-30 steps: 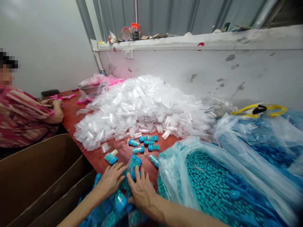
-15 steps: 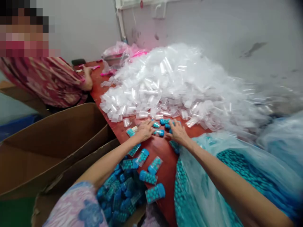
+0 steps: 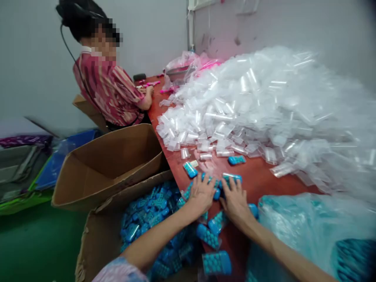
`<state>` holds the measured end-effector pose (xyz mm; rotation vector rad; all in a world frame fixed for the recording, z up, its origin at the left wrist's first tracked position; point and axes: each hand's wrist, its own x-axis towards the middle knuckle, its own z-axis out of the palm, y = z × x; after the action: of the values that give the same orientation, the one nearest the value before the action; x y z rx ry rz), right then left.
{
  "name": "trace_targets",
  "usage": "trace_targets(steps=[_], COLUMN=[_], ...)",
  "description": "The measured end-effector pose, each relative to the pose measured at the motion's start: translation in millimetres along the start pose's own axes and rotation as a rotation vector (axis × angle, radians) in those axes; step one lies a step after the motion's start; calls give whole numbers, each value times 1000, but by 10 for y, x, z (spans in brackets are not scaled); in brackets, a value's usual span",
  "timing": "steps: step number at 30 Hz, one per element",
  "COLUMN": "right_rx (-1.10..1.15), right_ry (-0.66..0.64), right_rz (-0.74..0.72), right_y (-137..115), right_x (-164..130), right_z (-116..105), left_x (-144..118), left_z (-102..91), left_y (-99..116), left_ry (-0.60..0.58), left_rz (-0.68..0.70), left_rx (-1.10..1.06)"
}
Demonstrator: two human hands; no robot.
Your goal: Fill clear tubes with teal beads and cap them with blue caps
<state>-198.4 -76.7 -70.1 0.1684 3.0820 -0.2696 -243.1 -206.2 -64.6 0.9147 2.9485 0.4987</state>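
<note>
My left hand (image 3: 202,194) lies palm down with fingers spread over several small clear bottles with blue caps and teal beads inside. Beside it my right hand (image 3: 236,199), also spread and flat, rests against a bottle (image 3: 232,177) and others close by. Between the hands a blue cap (image 3: 216,194) shows. More filled bottles lie on the red table near its edge, one bottle (image 3: 216,262) closest to me. Farther back are a bottle (image 3: 190,169) and another bottle (image 3: 236,159). My palms hide part of the group beneath them.
A large heap of clear empty tubes (image 3: 249,102) covers the back of the red table (image 3: 258,176). A plastic bag of teal beads (image 3: 293,219) sits at right. Left below are a box of filled bottles (image 3: 101,235) and another cardboard box (image 3: 111,156). A co-worker (image 3: 111,86) sits beyond.
The view has swung left. Both hands have come nearer along the table towards the box, and bottles now lie bunched under them. One bottle stays behind near the heap.
</note>
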Motion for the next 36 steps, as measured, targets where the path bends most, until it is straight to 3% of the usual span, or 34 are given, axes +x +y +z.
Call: trace_targets(steps=[5, 7, 10, 12, 15, 18, 21, 25, 29, 32, 36], right_rx=[150, 268, 347, 200, -153, -265, -284, -235, -109, -108, -92], right_ry=[-137, -168, -185, -156, -104, -148, -165, -217, -280, -354, -165], right_rz=[-88, -186, -346, -339, -188, -173, -175, -151, -148, -163, -112], right_y=[-623, -780, -717, -469, 5, 249, 152, -70, -70, -97, -381], right_x=[-192, -240, -283, -294, -313, -364, -413, -481, -629, -745, -839], right_z=[-119, -209, -391, -487, -525, -487, -479, -532, -534, -481, -297], left_x=[-444, -550, -542, -396, -63, 166, 154, 56, 201, 312, 131], left_z=[-257, -413, -620, -653, -512, -290, -171, -194, -154, -60, 28], left_y=[-382, -476, -513, -531, -640, -778, -794, -527, -186, -110, -279], left_ry=[-82, -144, -186, -86, 94, 59, 25, -10, -61, -117, -99], left_rz=[-81, -157, -262, -246, -165, -106, -37, 38, 100, 165, 233], left_rx=[99, 154, 236, 260, 255, 200, 115, 14, 85, 180, 241])
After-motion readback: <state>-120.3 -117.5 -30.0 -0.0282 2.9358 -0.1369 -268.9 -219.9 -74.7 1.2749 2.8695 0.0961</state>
